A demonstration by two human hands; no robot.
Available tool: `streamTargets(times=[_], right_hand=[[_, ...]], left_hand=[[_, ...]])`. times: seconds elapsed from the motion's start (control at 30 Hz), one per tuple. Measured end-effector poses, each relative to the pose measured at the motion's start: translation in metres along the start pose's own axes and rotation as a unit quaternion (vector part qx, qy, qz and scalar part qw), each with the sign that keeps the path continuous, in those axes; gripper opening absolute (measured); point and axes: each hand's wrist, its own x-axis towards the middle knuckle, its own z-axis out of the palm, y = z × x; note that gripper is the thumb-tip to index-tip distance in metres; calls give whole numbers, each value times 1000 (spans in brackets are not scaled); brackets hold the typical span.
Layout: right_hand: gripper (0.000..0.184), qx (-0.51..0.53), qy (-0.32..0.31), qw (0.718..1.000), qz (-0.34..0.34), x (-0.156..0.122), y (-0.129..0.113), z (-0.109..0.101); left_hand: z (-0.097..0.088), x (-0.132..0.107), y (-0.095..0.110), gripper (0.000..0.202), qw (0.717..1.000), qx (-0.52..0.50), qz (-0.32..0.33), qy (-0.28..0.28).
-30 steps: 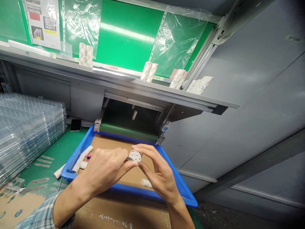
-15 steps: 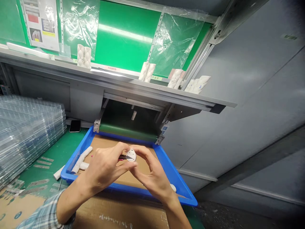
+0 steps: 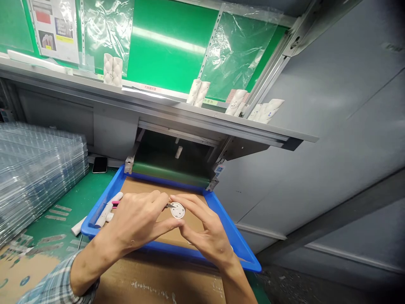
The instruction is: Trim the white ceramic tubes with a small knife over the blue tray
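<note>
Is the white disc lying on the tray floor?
No, the right hand holds the disc above the tray while the left hand puts a tool to it.

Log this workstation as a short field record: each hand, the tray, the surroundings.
Right hand: pinches round white plastic disc with holes
Left hand: grips small metal-tipped tool, tip at the disc
Tray: blue plastic tray, cardboard-lined, below both hands; white plastic cylinders by its left wall
Surroundings: stack of clear plastic trays at left; black phone on green mat

The green bench (image 3: 72,198) carries a blue tray (image 3: 164,248), stacked clear trays (image 3: 38,169) and a phone (image 3: 99,164).
</note>
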Motion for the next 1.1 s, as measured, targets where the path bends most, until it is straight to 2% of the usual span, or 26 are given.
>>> streamTargets(times=[0.5, 0.67, 0.77, 0.9, 1.03, 1.1], right_hand=[[45, -8, 22, 1000, -20, 0, 0, 0], [46, -9, 28, 999, -31, 0, -1, 0], [45, -12, 37, 999, -37, 0, -1, 0], [40, -10, 47, 998, -38, 2, 1, 0], [42, 2, 49, 999, -22, 2, 4, 2], [51, 27, 46, 999, -9, 0, 6, 5]], left_hand=[[-2, -1, 3, 46, 999, -8, 13, -37], [-3, -1, 4, 44, 999, -36, -10, -18], [-3, 0, 4, 43, 999, -42, -14, -28], [-7, 2, 3, 38, 988, -144, 1, -61], [-10, 2, -1, 16, 969, -234, -66, -36], [-9, 2, -2, 22, 963, -256, -75, -30]])
